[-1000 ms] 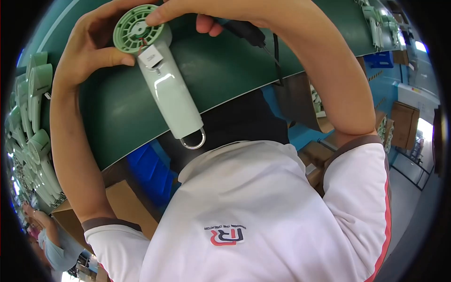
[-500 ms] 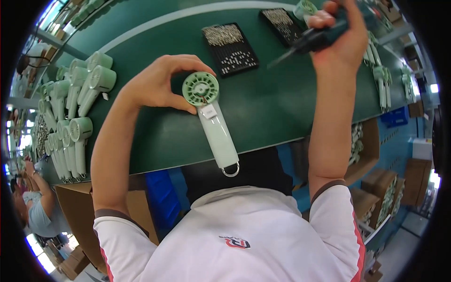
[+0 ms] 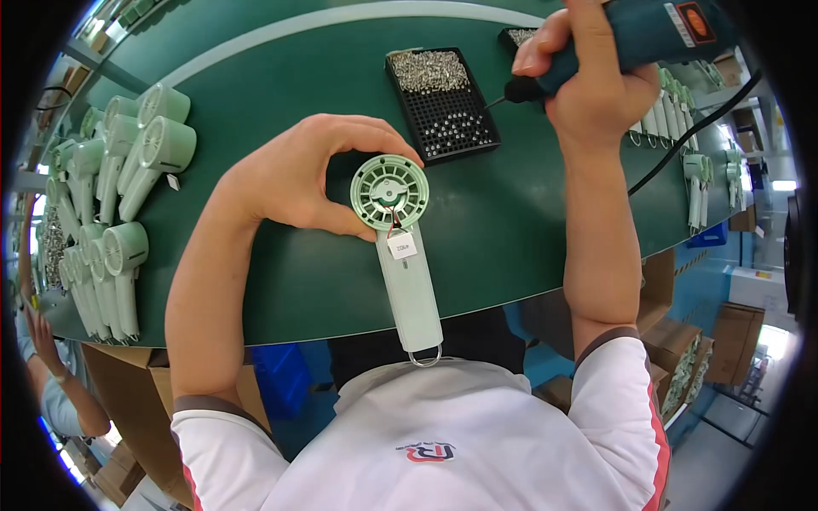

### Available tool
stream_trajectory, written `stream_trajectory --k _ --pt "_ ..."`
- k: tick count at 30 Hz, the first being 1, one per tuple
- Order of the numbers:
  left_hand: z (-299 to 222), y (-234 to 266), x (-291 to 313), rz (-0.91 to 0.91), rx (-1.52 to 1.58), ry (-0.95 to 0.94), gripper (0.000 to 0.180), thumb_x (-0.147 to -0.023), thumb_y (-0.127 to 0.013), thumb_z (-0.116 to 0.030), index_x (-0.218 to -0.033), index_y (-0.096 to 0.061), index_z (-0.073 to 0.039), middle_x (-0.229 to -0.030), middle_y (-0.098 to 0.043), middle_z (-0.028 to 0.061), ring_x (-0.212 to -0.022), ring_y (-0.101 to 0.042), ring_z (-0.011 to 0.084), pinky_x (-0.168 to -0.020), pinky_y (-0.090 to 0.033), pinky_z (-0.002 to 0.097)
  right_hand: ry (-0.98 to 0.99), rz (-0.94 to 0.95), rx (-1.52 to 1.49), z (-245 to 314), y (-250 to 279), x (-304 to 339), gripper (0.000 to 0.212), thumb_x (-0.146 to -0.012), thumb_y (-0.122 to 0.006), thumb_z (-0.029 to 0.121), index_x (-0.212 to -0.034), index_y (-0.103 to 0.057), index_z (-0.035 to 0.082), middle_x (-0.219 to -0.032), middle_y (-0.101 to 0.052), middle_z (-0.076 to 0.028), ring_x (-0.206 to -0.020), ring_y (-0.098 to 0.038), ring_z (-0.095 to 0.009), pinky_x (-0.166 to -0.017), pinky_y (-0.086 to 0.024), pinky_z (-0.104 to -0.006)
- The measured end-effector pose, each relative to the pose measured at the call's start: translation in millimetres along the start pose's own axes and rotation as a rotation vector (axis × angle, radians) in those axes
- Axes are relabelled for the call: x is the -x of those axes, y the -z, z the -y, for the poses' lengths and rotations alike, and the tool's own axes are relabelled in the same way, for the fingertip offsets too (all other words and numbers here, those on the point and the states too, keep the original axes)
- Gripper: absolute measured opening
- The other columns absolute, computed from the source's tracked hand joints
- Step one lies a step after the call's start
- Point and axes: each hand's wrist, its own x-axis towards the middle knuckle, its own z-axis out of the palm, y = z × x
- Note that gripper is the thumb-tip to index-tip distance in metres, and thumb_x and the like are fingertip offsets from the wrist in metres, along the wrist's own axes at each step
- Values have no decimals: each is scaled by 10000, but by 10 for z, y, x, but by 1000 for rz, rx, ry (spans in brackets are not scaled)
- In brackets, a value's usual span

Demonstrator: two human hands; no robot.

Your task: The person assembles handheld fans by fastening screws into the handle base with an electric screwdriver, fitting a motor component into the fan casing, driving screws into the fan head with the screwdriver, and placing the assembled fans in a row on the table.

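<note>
My left hand (image 3: 319, 175) curls its thumb and fingers around the round head of a pale green handheld fan (image 3: 409, 281). The fan's open head faces up, showing a slotted ring and thin wires. A small white tag (image 3: 401, 245) lies where head meets handle, and a metal loop hangs at the handle's end. In my right hand (image 3: 596, 85) is a dark teal electric screwdriver (image 3: 652, 34), its thin bit pointing left. That bit's tip is beside the right edge of a black screw tray (image 3: 452, 102), which holds a heap of small screws and several standing in holes.
Several pale green fans (image 3: 128, 145) stand grouped on the left of the green table (image 3: 503, 221). More fans (image 3: 669, 115) lie on the right, near the screwdriver's black cable (image 3: 699, 128). A second screw tray (image 3: 518, 36) is partly behind my right hand. A co-worker's arm (image 3: 64, 375) shows at far left.
My right hand has turned the screwdriver, and its bit has come to the tray's edge. The view has shifted, so the fan and my left hand appear slightly lower and further right.
</note>
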Motion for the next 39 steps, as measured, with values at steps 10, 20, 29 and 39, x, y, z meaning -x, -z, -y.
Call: stream_trajectory --k 10,20,29,39 --pt "37 -103 1 -102 62 8 659 -602 -928 -163 -1197 -690 -10 -1126 -718 101 -1052 -689 235 -988 -521 349 16 -23 37 -150 8 14 205 -977 -730 157 -912 -672 -29 -622 -599 -66 -424 -558 -165 -406 -473 -323" --pt "65 -66 7 -57 -29 -18 638 -598 -939 -184 -1162 -698 -9 -1112 -730 98 -1023 -699 215 -967 -534 340 20 10 64 -221 40 -6 247 -982 -722 152 -798 -655 2 -608 -601 -60 -426 -567 -158 -411 -477 -306" --pt "26 -75 -3 -65 -24 -8 637 -610 -927 -189 -1178 -696 -16 -1123 -734 90 -1033 -700 208 -982 -524 337 20 152 160 -192 -13 43 262 -976 -726 132 -750 -663 14 -601 -616 -43 -445 -580 -123 -421 -462 -268" --pt "38 -114 24 -98 29 3 620 -634 -912 -176 -1196 -704 -19 -1117 -756 115 -1052 -719 260 -999 -522 354 45 53 239 -244 15 19 190 -982 -714 122 -846 -668 -4 -610 -615 -44 -449 -583 -128 -429 -463 -268"
